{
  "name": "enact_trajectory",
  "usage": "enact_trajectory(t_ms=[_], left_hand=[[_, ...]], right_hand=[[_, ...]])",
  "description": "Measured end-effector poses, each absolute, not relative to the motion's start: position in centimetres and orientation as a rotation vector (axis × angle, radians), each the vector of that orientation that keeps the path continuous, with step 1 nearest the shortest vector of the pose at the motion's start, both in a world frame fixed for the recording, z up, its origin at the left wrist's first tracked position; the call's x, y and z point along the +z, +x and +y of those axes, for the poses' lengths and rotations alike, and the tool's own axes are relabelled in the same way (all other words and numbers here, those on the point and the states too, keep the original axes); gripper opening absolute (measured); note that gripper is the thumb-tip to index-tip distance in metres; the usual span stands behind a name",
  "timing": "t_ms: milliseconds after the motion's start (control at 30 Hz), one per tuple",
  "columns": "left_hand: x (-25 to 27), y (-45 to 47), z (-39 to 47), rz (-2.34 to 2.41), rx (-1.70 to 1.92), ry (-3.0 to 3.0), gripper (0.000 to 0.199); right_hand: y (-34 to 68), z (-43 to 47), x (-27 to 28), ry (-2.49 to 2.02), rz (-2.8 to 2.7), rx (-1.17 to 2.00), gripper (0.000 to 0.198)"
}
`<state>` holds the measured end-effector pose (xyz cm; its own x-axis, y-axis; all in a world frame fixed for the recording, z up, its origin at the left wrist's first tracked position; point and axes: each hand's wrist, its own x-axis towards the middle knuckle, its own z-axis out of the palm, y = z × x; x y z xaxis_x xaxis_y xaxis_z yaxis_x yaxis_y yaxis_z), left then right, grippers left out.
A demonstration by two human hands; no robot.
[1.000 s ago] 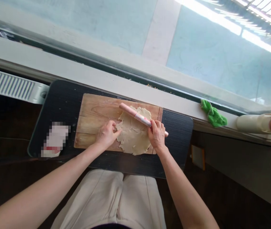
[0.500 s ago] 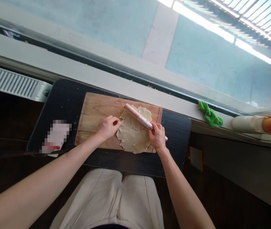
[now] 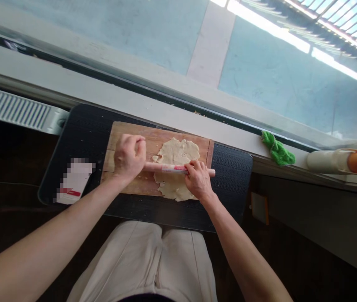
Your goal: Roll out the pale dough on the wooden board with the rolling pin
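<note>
Across the middle of a flat, ragged-edged sheet of dough (image 3: 178, 151) lies a pale wooden rolling pin (image 3: 168, 168) with a red and white label. My right hand (image 3: 199, 178) is closed over the pin near its right end. At the pin's left end, my left hand (image 3: 129, 155) is a closed fist over the wooden board (image 3: 153, 136). It covers the tip of the pin, and what its fingers hold, if anything, is hidden. Small dough crumbs lie by the sheet's left edge.
The board rests on a black table (image 3: 231, 180) against a white window sill (image 3: 134, 107). A blurred pale packet (image 3: 76, 178) lies at the table's left. On the sill are a green cloth (image 3: 277, 149) and a white bottle (image 3: 329, 162). A radiator (image 3: 14, 109) stands left.
The rolling pin has swung from a slant to nearly level across the dough. My left hand has left the dough's edge, moving left and up into a fist. My right hand has shifted slightly left.
</note>
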<state>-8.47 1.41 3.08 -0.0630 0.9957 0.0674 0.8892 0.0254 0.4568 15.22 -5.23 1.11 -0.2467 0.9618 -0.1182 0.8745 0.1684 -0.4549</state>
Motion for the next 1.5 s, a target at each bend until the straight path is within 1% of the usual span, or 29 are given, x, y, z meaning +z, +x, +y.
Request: enact_trajectory(t_ms=[100, 167, 267, 367, 433, 600, 700, 833, 933, 1000, 1067, 1167, 1233, 1300, 1500], left_hand=[[1.0, -7.1, 0.1, 1.748, 0.5, 2.248, 0.047], [-0.8, -6.2, 0.2, 1.634, 0.416, 2.326, 0.049], [-2.4, -5.4, 3.0, 1.666, 0.368, 2.275, 0.053], [-2.4, -5.2, 5.9, 1.821, 0.303, 2.121, 0.062], [-2.0, -5.6, 5.2, 1.833, 0.267, 2.095, 0.063], [-1.6, -7.2, -0.4, 1.639, 0.268, 2.249, 0.06], [-1.8, -6.9, 1.9, 1.671, 0.245, 2.246, 0.06], [-1.8, -5.8, 6.3, 1.775, 0.2, 2.176, 0.064], [-1.6, -6.4, 3.6, 1.691, 0.221, 2.225, 0.062], [-1.6, -7.1, 0.9, 1.602, 0.234, 2.27, 0.059], [-1.6, -7.4, 0.0, 1.55, 0.232, 2.291, 0.058], [-1.6, -6.9, 3.4, 1.595, 0.21, 2.273, 0.058], [-1.6, -6.2, 6.4, 1.699, 0.2, 2.212, 0.065], [-1.5, -5.9, 7.2, 1.745, 0.187, 2.172, 0.068], [-1.4, -7.0, 0.2, 1.541, 0.221, 2.279, 0.061]], right_hand=[[13.4, -4.0, 0.7, -1.766, -2.257, 0.637, 0.031], [12.7, -2.0, 0.1, -1.771, -2.218, 0.603, 0.035], [12.4, 2.3, -1.0, -1.871, -2.123, 0.514, 0.044], [12.1, 4.7, -1.7, -2.057, -1.974, 0.449, 0.047], [11.8, 3.5, -1.6, -2.069, -1.979, 0.441, 0.048], [11.1, -2.1, -1.1, -1.929, -2.171, 0.468, 0.044], [11.2, 0.2, -1.4, -1.954, -2.146, 0.429, 0.043], [11.5, 4.1, -1.6, -2.068, -2.041, 0.385, 0.052], [11.2, 1.2, -1.5, -2.029, -2.105, 0.426, 0.056], [11.1, -1.7, -1.5, -1.968, -2.166, 0.446, 0.054], [11.2, -2.7, -1.6, -1.906, -2.209, 0.464, 0.052], [11.6, 0.6, -1.8, -1.887, -2.2, 0.441, 0.052], [11.8, 3.6, -1.9, -1.948, -2.142, 0.383, 0.053], [11.9, 4.6, -1.7, -1.989, -2.112, 0.365, 0.055], [11.7, -2.5, -1.4, -1.879, -2.247, 0.464, 0.053]])
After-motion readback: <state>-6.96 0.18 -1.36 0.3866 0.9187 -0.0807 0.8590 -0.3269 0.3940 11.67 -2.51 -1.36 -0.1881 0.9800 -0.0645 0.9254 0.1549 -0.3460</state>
